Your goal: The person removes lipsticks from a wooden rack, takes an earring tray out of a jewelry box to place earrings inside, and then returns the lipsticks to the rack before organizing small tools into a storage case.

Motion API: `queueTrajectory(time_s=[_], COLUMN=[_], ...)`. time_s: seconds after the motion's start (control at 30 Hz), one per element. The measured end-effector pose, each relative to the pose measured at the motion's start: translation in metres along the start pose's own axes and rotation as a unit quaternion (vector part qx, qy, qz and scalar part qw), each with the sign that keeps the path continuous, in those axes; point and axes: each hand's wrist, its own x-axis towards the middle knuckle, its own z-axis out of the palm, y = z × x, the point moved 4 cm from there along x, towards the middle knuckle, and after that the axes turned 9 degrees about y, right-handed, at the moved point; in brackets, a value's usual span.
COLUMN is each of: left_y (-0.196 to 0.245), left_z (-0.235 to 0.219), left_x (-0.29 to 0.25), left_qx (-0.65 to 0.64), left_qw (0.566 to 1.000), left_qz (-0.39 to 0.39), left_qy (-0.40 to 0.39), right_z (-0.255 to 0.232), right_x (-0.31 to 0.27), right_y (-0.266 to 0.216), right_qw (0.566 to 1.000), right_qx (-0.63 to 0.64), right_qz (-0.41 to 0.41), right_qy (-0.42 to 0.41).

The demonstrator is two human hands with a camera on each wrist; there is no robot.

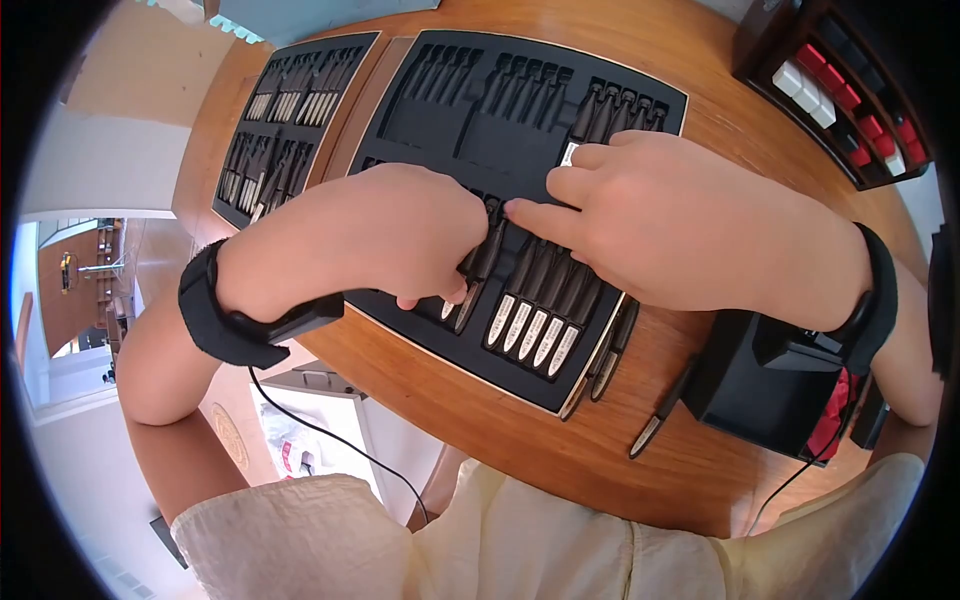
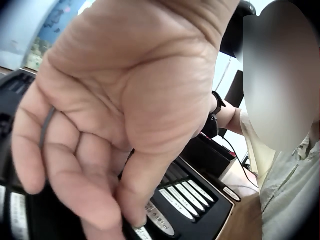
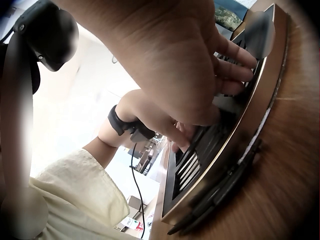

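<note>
A black foam-lined case [image 1: 510, 170] holds rows of slim black tools with pale, printed, leaf-shaped ends. My left hand [image 1: 400, 225] reaches over its middle, thumb and fingertips pinching one black tool [image 1: 486, 255] in the lower middle row. In the left wrist view the thumb and index finger meet close over the printed ends [image 2: 161, 220]. My right hand [image 1: 660, 215] comes in from the right, index finger stretched to the upper end of that tool, other fingers loosely bent. More tools [image 1: 535, 330] lie side by side just below the right hand.
A second tool-filled panel [image 1: 290, 110] adjoins on the left. Loose tools lie along the case's right edge, one [image 1: 662, 410] apart on the wooden table [image 1: 450, 400]. A black box [image 1: 760, 390] stands at the right, and a dark rack [image 1: 840, 90] with red and white blocks behind.
</note>
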Motion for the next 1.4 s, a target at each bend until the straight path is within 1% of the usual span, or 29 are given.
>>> queueTrajectory(time_s=[0.03,0.1,0.17,0.23,0.27,0.33,0.37,0.43,0.47,0.53,0.63,0.7,0.73,0.77,0.87,0.93,0.97,1.0,1.03,1.07,1.1,1.17,1.2,1.23,1.27,1.3,1.33,1.37,1.4], left_y=[-0.002,-0.008,-0.012,-0.016,-0.017,-0.016,-0.016,-0.014,-0.011,-0.01,-0.01,-0.006,-0.004,-0.004,-0.006,-0.008,-0.008,-0.005,-0.002,0.002,0.005,0.012,0.014,0.015,0.015,0.013,0.009,0.005,-0.002], left_z=[0.0,0.003,0.003,0.002,0.002,0.001,0.001,0.003,0.004,0.005,0.007,0.008,0.01,0.01,0.007,0.008,0.008,0.009,0.009,0.009,0.011,0.008,0.009,0.009,0.008,0.004,-0.004,-0.012,-0.022], left_x=[0.001,0.006,0.008,0.007,0.006,0.004,0.003,0.002,0.003,0.003,0.003,-0.003,-0.006,-0.004,-0.003,-0.002,-0.004,-0.006,-0.011,-0.016,-0.019,-0.028,-0.032,-0.037,-0.041,-0.044,-0.047,-0.05,-0.053], left_qx=[0.002,-0.035,-0.047,-0.059,-0.083,-0.107,-0.096,-0.087,-0.066,-0.045,-0.05,0.035,0.041,0.042,0.015,0.024,0.033,0.035,0.064,0.092,0.093,0.124,0.125,0.128,0.132,0.133,0.151,0.169,0.151], left_qw=[1.0,0.998,0.997,0.996,0.994,0.991,0.993,0.995,0.997,0.999,0.999,0.99,0.98,0.979,0.995,0.993,0.991,0.991,0.985,0.977,0.977,0.955,0.955,0.951,0.949,0.949,0.94,0.929,0.906], left_qz=[-0.001,-0.009,0.001,0.012,0.02,0.028,0.019,0.009,0.008,0.008,0.01,0.074,0.102,0.107,0.047,0.054,0.061,0.063,0.071,0.078,0.079,0.088,0.085,0.078,0.071,0.069,0.044,0.018,0.013], left_qy=[-0.001,-0.056,-0.061,-0.066,-0.068,-0.068,-0.058,-0.048,-0.031,-0.013,0.004,0.115,0.167,0.171,0.086,0.1,0.111,0.111,0.142,0.173,0.174,0.256,0.257,0.269,0.279,0.277,0.303,0.329,0.395], right_z=[0.0,0.001,0.002,0.003,0.003,0.001,-0.002,-0.004,-0.001,0.002,0.0,-0.003,-0.005,-0.007,-0.011,-0.019,-0.02,-0.018,-0.015,-0.013,-0.01,-0.009,-0.011,-0.013,-0.014,-0.013,-0.013,-0.014,-0.015], right_x=[-0.001,-0.002,-0.002,0.0,0.001,0.004,0.006,0.009,0.008,0.006,0.001,-0.005,-0.008,-0.01,-0.016,-0.031,-0.038,-0.044,-0.049,-0.052,-0.051,-0.054,-0.053,-0.052,-0.052,-0.051,-0.051,-0.05,-0.048], right_y=[0.0,-0.001,-0.003,-0.006,-0.007,-0.007,-0.007,-0.007,-0.007,-0.008,-0.004,-0.001,0.0,0.0,-0.001,-0.003,-0.005,-0.008,-0.009,-0.01,-0.012,-0.015,-0.017,-0.02,-0.023,-0.026,-0.028,-0.03,-0.032], right_qw=[1.0,0.999,0.999,0.998,0.998,0.999,0.999,0.999,0.999,0.996,0.998,0.999,1.0,1.0,0.999,0.996,0.996,0.998,0.999,0.999,0.999,1.0,1.0,0.999,0.999,0.997,0.993,0.993,0.991], right_qx=[0.004,0.006,0.008,-0.031,-0.03,-0.032,-0.032,-0.006,-0.005,-0.048,-0.026,-0.006,0.005,0.013,0.025,0.037,0.036,0.04,0.044,0.043,0.035,0.025,-0.005,-0.036,-0.035,-0.067,-0.1,-0.1,-0.102], right_qz=[-0.002,-0.014,-0.028,-0.035,-0.035,-0.03,-0.031,-0.027,-0.028,-0.071,-0.054,-0.033,-0.022,-0.015,-0.003,0.005,0.007,0.016,0.026,0.028,0.017,0.005,-0.005,-0.014,-0.016,-0.019,-0.022,-0.023,-0.036], right_qy=[0.012,0.029,0.044,0.037,0.037,0.006,0.006,-0.033,-0.034,-0.004,0.002,0.006,0.008,0.012,0.024,0.077,0.077,0.035,-0.007,-0.007,-0.002,0.004,-0.007,-0.017,-0.014,-0.034,-0.055,-0.053,-0.072])
